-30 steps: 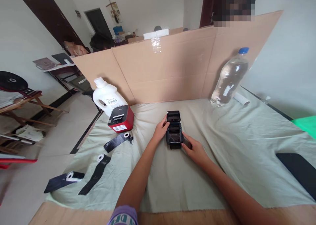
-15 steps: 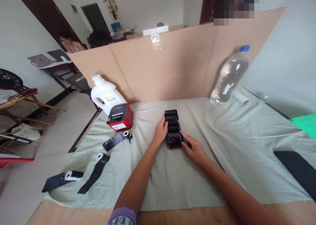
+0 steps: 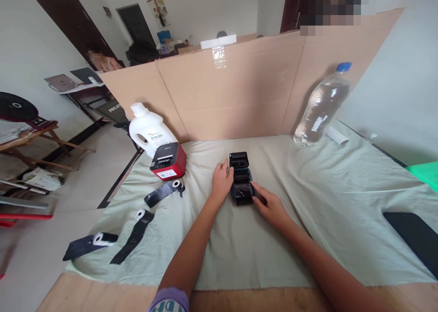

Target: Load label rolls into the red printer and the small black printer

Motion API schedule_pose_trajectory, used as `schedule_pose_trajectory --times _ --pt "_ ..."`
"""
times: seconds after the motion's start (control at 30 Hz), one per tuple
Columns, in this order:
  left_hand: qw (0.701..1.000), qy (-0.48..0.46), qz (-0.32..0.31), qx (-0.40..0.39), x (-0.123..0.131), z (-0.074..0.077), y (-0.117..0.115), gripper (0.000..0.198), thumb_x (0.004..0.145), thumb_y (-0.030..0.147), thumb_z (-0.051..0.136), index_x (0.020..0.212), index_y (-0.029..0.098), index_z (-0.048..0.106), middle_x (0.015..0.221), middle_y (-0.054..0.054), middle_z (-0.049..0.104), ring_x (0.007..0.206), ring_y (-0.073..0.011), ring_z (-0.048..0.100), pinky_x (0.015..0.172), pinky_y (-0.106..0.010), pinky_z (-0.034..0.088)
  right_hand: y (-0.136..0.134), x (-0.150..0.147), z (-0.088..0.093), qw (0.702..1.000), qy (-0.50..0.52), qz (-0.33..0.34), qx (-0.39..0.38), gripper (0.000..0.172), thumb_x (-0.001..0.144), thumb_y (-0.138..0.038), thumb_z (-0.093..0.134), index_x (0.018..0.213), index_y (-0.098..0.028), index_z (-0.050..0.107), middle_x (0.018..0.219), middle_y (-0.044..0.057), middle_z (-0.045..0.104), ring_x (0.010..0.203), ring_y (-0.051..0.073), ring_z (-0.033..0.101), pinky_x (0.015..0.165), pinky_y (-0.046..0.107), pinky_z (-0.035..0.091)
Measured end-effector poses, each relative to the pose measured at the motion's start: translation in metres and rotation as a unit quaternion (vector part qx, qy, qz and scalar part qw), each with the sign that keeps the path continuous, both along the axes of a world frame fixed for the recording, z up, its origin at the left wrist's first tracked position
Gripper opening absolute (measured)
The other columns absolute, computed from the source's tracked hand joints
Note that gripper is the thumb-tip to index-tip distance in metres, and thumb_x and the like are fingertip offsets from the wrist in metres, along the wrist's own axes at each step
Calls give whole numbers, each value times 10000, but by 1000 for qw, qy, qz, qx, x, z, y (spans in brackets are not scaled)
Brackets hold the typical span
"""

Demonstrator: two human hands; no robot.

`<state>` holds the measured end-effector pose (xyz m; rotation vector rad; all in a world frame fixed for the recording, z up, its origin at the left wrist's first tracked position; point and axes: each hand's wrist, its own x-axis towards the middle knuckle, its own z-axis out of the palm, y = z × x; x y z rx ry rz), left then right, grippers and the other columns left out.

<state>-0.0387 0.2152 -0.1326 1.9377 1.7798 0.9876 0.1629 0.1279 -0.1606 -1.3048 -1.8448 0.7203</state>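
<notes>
A small black portable receipt printer (image 3: pixel 242 186) lies on the cloth in front of me, its lid (image 3: pixel 238 159) flipped up at the far end. Dark paper hangs over its near part. My left hand (image 3: pixel 221 179) is at its left side, fingers stretched forward beside the lid and thumb close to the body. Along the right edge, my right hand (image 3: pixel 271 205) grips the body with thumb and fingers; part of the fingertips is hidden. To the left lie three partly unrolled dark paper rolls, the nearest roll (image 3: pixel 102 239) at the cloth's left corner.
A red and black desktop printer (image 3: pixel 168 161) stands left, before a white detergent jug (image 3: pixel 150 129). A cardboard panel (image 3: pixel 236 93) closes off the back. A clear bottle (image 3: pixel 321 106) and a white tube (image 3: pixel 337 135) are back right; a black phone-like slab (image 3: pixel 412 236) lies right.
My left fingers have shifted slightly left, off the edge of the lid. My right hand stays on the printer's right side. The whole view has shifted a little.
</notes>
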Motion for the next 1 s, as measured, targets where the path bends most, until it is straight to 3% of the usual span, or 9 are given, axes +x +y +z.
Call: schedule_pose_trajectory --times 0.07,0.13,0.27,0.4,0.53,0.67,0.8,0.87,1.0 --pt "998 43 -16 37 0 16 1 454 975 316 443 1387 175 572 1122 -115 669 1031 -204 640 940 -317 486 0 0 0 1000 0 -3 1 539 926 -294 506 1463 -241 506 1406 79 601 1206 262 635 1028 451 519" --pt "988 107 -103 32 2 35 7 361 957 286 473 1244 229 684 1086 -72 698 990 -185 648 893 -286 493 0 0 1 1000 -3 -6 4 535 920 -289 513 1453 -252 519 1333 76 654 1147 259 660 979 441 544" --pt "907 323 -264 -60 17 66 27 257 840 297 643 1063 288 770 1020 -58 736 1043 -240 642 839 -305 490 0 0 3 1000 -9 -13 10 531 910 -284 525 1440 -254 535 1153 70 727 1024 250 688 882 412 574" --pt "841 447 -285 -107 34 75 36 296 759 292 722 1046 236 777 1036 -136 730 1075 -301 635 818 -338 488 1 0 1 1000 -2 -13 11 511 919 -287 502 1426 -251 548 1084 67 736 965 235 689 851 396 572" --pt "847 436 -288 -99 35 77 30 248 762 251 669 986 232 772 995 -106 744 968 -271 676 742 -315 495 2 0 -1 1000 7 -6 15 502 925 -288 482 1421 -246 552 1112 71 730 946 223 683 852 388 563" --pt "914 312 -256 -46 10 86 14 330 748 264 644 1061 266 752 1022 -47 754 941 -247 682 766 -311 500 2 0 -2 1000 5 -5 8 504 933 -300 467 1423 -214 547 1202 89 705 916 216 679 836 374 553" --pt "987 38 -155 -2 -35 78 -10 454 804 348 578 1231 230 676 1169 -57 714 1056 -235 646 903 -315 493 0 0 3 1000 5 -26 -4 511 940 -346 465 1418 -189 553 1220 104 696 792 197 663 781 356 544" --pt "986 -130 -101 -28 -60 62 -24 451 860 382 472 1216 184 665 1211 -77 690 1106 -231 625 938 -322 489 -1 0 5 999 0 -33 -20 528 940 -361 463 1427 -177 544 1169 106 711 725 184 638 761 353 538" --pt "932 -343 30 -116 -97 21 -54 523 855 536 485 1209 174 618 1153 -97 672 965 -228 641 759 -320 538 -1 0 7 999 -12 -34 -34 547 941 -387 456 1430 -158 541 1026 95 729 695 182 603 772 358 525"
